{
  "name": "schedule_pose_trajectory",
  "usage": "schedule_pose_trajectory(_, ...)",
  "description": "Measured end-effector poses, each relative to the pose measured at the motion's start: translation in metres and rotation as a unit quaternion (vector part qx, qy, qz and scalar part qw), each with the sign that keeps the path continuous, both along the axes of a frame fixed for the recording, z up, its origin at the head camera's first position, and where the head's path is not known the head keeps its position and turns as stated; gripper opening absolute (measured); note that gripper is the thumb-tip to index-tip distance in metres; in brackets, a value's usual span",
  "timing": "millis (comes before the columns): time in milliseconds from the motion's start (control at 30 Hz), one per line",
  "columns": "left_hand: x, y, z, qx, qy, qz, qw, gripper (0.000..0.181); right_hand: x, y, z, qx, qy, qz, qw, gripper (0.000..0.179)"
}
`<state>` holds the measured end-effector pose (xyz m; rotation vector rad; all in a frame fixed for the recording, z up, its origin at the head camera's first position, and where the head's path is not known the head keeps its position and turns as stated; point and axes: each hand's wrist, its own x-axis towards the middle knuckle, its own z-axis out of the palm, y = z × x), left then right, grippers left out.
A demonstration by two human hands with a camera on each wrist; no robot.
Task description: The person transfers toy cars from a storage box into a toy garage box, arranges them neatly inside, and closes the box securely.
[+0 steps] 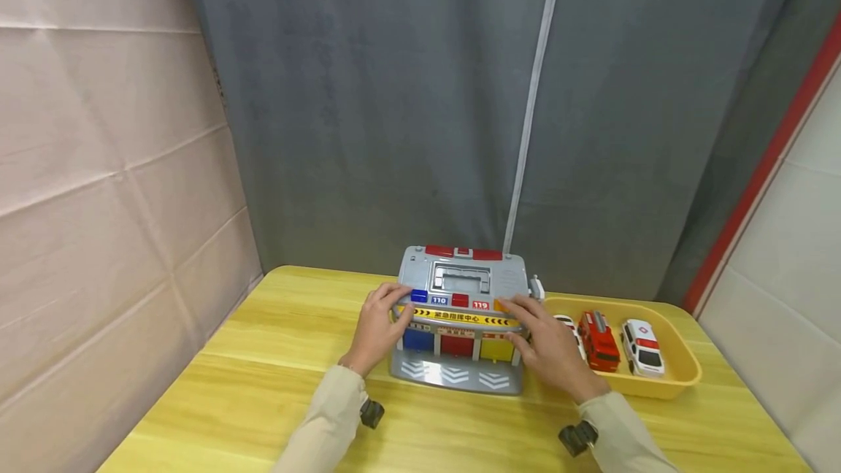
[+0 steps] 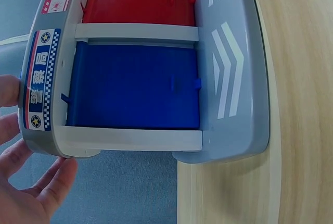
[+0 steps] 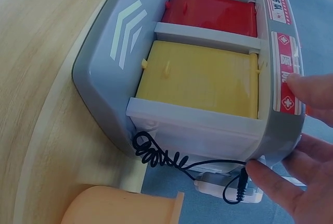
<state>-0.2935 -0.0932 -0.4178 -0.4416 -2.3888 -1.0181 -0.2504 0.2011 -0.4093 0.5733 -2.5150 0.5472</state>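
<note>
Right, left to right along the counter [image 1: 276, 341], I have the left grip [image 1: 377, 327] on the station [image 1: 463, 318] first: fingers bent over the roof's left end, thumb at its front. The station stands upright near the counter's back edge, ramp toward me. Its blue door [image 2: 135, 86], red door [image 1: 456, 345] and yellow door [image 3: 197, 81] all look down. At the roof's right end the right grip [image 1: 552, 345] closes on the station too, thumb against the front label and fingers round the corner. A coiled black cord [image 3: 156, 153] hangs on that side. Just beyond, at the counter's back right corner, sits the yellow tray [image 1: 686, 374], carrying a white car [image 1: 574, 334] partly hidden by my right grip, a fire truck [image 1: 599, 345] and an ambulance [image 1: 644, 349].

I take the step in hand to be steadying or squaring the station; how hard either grip presses, I cannot tell. The next move, I judge, calls for both grips to come away evenly so it stays put, then the right one to turn toward the tray, keeping clear of the cord.
</note>
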Motion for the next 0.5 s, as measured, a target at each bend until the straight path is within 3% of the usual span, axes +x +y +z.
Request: schedule_pose_trajectory(500,-0.0008,0.0008,-0.0019,0.009,0.004,0.002,0.9999,0.030,0.0027,-0.0012,0.0029,0.001,-0.008,-0.004,1.0000,0.052)
